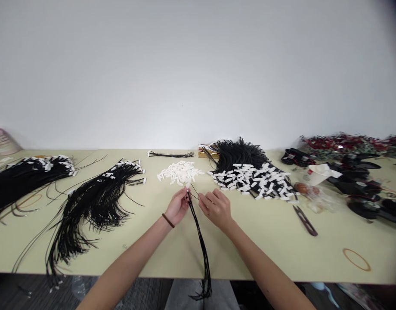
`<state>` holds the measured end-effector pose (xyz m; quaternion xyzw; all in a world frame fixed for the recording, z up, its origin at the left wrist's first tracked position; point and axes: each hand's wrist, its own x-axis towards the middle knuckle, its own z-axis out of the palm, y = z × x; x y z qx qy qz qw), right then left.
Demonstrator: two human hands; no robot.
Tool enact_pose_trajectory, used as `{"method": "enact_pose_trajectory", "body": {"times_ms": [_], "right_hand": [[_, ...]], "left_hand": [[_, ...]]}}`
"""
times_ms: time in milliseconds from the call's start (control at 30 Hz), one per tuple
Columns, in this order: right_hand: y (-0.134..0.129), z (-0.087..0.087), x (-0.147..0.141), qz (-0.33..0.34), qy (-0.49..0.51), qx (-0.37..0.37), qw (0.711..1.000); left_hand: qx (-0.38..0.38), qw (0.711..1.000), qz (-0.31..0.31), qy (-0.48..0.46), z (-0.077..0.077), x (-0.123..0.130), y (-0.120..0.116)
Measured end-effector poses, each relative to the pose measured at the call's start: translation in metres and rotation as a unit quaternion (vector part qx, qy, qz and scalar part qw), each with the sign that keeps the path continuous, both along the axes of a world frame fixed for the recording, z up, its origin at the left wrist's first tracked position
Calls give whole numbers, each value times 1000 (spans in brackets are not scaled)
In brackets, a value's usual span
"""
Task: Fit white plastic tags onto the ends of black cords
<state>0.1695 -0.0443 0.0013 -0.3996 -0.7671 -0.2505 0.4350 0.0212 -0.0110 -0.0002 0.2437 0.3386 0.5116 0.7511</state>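
Observation:
My left hand (pixel 178 206) pinches the top end of a wire harness, where a bit of a white connector shows between the fingertips. From there its bundle of black wires (pixel 201 245) hangs down over the table's front edge, loose ends near my lap. To the right, my right hand (pixel 215 208) is closed on a thin black wire (pixel 194 190) that slants up and left past the left fingertips. Whether this wire enters the connector is too small to tell. Just beyond both hands lies a heap of loose white connectors (pixel 180 172).
Black wire harnesses (pixel 88 206) with white connectors spread across the left. Another pile (pixel 243 157) sits at right-back, near a white paper cup (pixel 319 174). Thread snips (pixel 305 220) and a rubber band (pixel 357 259) lie at right. One small harness (pixel 170 154) rests near the wall.

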Motion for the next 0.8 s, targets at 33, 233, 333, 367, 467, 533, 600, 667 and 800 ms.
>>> {"method": "enact_pose_trajectory", "body": {"times_ms": [33,233,333,367,467,533,600,667,800], "right_hand": [[0,0,0,-7,-1,3,1000],[-1,1,-4,-24,25,-29,999],[1,0,-4,-2,77,-57,995],[1,-1,-4,15,93,-66,993],[4,-3,-2,73,109,-106,986],[6,-4,-1,96,107,-135,980],[8,-6,0,101,107,-155,977],[8,-6,1,103,105,-169,975],[8,-5,3,114,103,-178,972]], "left_hand": [[9,1000,4,12,-1,0,0],[77,995,-19,63,-4,0,-1],[104,988,-51,98,-6,2,-4],[108,986,-63,107,-7,3,-4],[112,982,-87,124,-8,3,-5],[113,981,-89,132,-8,3,-4],[117,979,-91,140,-7,2,-4],[121,977,-101,146,-7,2,-5],[129,973,-127,145,-5,2,-8]]}}
